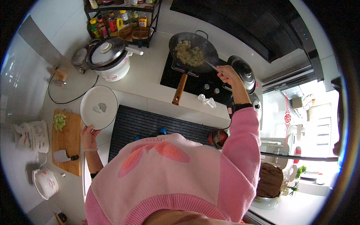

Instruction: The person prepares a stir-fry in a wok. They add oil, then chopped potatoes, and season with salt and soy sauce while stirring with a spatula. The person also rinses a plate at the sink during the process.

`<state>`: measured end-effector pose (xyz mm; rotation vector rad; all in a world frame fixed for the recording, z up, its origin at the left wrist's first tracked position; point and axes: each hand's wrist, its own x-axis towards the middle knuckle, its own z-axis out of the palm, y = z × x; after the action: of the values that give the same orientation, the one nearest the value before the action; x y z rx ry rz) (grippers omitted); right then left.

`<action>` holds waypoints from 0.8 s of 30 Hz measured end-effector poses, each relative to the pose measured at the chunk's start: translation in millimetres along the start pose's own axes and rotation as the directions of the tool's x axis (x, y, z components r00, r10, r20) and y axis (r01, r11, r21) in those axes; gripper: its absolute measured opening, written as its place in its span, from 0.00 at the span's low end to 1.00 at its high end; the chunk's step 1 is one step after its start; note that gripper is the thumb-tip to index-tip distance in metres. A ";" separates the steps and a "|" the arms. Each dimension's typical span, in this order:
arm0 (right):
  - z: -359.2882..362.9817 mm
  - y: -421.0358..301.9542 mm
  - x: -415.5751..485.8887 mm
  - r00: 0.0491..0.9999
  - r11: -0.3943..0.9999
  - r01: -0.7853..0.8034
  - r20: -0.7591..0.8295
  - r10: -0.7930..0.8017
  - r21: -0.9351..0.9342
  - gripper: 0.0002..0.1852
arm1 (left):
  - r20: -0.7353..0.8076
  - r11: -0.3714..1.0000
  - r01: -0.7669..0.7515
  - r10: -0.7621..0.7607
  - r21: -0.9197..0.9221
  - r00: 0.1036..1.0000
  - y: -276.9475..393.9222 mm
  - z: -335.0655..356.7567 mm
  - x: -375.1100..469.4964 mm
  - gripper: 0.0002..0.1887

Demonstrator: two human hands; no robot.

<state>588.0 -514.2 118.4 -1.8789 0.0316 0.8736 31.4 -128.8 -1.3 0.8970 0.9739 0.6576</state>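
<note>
My left hand (pixel 89 137) grips the near rim of a white plate (pixel 90 104), thumb on top; the plate has a dark edge and a grey leaf motif. My right hand (pixel 227 74) is closed around the thin metal handle of a cooking utensil (pixel 209 64). Its working end is down among pale chopped food (pixel 187 53), so whether it is a spatula or ladle is hidden. The food lies in a dark wok (pixel 209 46) on the black gas stove (pixel 194 85). The wok's wooden handle (pixel 180 89) points toward me.
A rice cooker (pixel 116 71) with a lidded pan (pixel 108 53) on top stands left of the stove. Behind is a spice rack (pixel 118 9). A cutting board (pixel 63 140) bears chopped greens (pixel 59 121) and a cleaver (pixel 62 156). A lidded pot (pixel 244 73) sits right of the wok.
</note>
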 end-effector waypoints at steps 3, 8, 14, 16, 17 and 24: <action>-9.2 -13.7 -30.9 0.999 0.994 -0.014 0.031 0.017 -0.113 0.11 | 0.007 1.000 0.008 -0.008 0.012 1.000 -2.8 4.4 0.6 0.15; -41.1 -47.4 -74.2 0.990 0.825 0.133 0.033 -0.137 -0.549 0.18 | 0.028 0.999 0.004 -0.005 0.032 1.000 -0.2 8.1 0.1 0.16; -55.4 -53.8 -80.3 0.994 0.742 0.106 0.053 -0.095 -0.662 0.19 | 0.002 0.999 0.006 -0.006 0.034 1.000 1.8 13.1 -1.6 0.17; -40.5 -44.4 -69.9 0.992 0.755 0.120 0.046 -0.119 -0.645 0.19 | 0.008 1.000 0.014 -0.014 0.018 1.000 -1.4 6.8 -0.2 0.17; -26.3 -39.9 -63.7 0.989 0.762 0.132 0.036 -0.141 -0.634 0.19 | 0.009 1.000 0.018 -0.019 0.011 1.000 -3.2 3.4 0.6 0.17; -27.1 -16.3 -26.8 0.894 0.555 0.294 0.018 -0.448 -0.778 0.18 | 0.000 1.000 -0.003 0.003 0.023 1.000 2.3 -0.9 -4.3 0.17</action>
<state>589.6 -537.6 152.6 -2.6233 -0.7290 0.4060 28.5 -130.8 2.2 0.9183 0.9821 0.6503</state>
